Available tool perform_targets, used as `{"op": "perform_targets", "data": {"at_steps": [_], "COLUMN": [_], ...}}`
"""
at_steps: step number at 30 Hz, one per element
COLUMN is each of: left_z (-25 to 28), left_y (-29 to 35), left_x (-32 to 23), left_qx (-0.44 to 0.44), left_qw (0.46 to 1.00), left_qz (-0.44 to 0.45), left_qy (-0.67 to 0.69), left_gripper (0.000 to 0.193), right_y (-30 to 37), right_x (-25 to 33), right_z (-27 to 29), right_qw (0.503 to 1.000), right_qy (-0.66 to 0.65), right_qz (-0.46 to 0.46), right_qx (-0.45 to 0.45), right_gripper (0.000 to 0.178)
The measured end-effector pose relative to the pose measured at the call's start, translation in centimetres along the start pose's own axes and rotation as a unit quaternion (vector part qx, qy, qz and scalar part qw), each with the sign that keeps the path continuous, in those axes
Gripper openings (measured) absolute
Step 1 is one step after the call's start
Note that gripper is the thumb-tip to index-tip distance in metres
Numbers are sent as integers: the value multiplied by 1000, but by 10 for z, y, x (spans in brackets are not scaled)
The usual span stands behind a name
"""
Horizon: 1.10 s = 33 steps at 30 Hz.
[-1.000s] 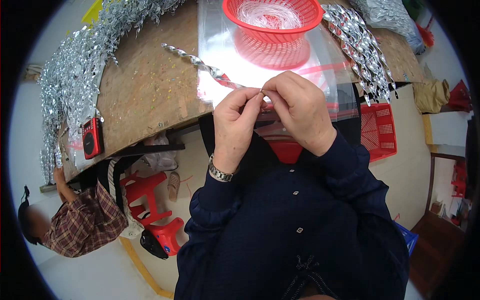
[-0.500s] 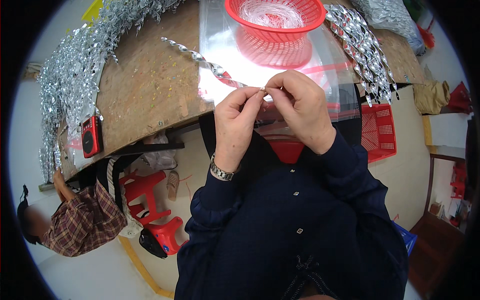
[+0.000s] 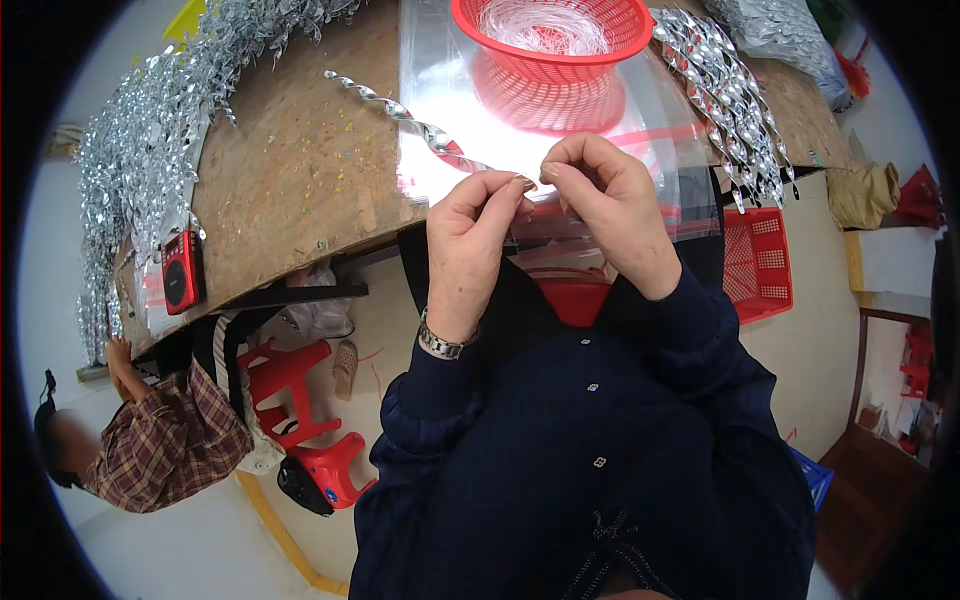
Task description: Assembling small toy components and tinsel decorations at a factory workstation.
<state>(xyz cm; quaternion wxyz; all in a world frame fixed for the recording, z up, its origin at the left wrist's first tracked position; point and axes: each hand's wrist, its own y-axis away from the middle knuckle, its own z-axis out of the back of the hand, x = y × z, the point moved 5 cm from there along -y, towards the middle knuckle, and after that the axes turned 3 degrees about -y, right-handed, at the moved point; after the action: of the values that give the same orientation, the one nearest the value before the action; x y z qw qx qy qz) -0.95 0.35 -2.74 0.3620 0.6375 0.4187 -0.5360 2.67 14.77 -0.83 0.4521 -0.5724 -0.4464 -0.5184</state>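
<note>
wooden tabletop (image 3: 290, 170), partly under clear plastic (image 3: 435, 60), above a pale floor (image 3: 825, 260). the left hand (image 3: 468, 235) has its fingers pinched on the near end of a silver spiral (image 3: 435, 138); the right hand (image 3: 622, 225) curls just beside, its grip unclear. beyond stands a red basket (image 3: 548, 57); leftward, a radio (image 3: 181, 272).

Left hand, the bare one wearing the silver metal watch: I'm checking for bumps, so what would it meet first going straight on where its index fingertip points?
The left hand would probably first meet the fingertips of the bare, navy-sleeved right hand, across a small gap; depth is unclear.
</note>
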Motion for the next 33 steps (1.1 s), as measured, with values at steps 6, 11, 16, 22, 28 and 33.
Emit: {"op": "perform_targets", "data": {"at_steps": [6, 11, 16, 22, 28, 33], "left_z": [-2, -2, -4, -1, -1, -1], "left_y": [0, 0, 1, 0, 1, 0], "left_x": [-1, 0, -4, -2, -3, -2], "left_qx": [15, 13, 17, 25, 17, 18], "left_qw": [1000, 1000, 999, 999, 999, 999], "left_qz": [-7, -10, -9, -13, -10, -6], "left_qy": [-13, -19, -30, -46, -35, -34], "left_gripper": [15, 15, 16, 16, 15, 16], "right_y": [-4, -5, -7, -8, -10, -10], "right_x": [-4, -6, -6, -1, -3, 0], "right_z": [4, 4, 3, 4, 6, 6], "right_qw": [998, 995, 994, 993, 989, 993], "right_qy": [-57, -88, -98, -117, -146, -117], "right_qz": [-26, -43, -31, -18, -20, -5], "right_qx": [15, 20, 19, 13, 13, 29], "right_gripper": [9, 10, 10, 10, 10, 10]}}
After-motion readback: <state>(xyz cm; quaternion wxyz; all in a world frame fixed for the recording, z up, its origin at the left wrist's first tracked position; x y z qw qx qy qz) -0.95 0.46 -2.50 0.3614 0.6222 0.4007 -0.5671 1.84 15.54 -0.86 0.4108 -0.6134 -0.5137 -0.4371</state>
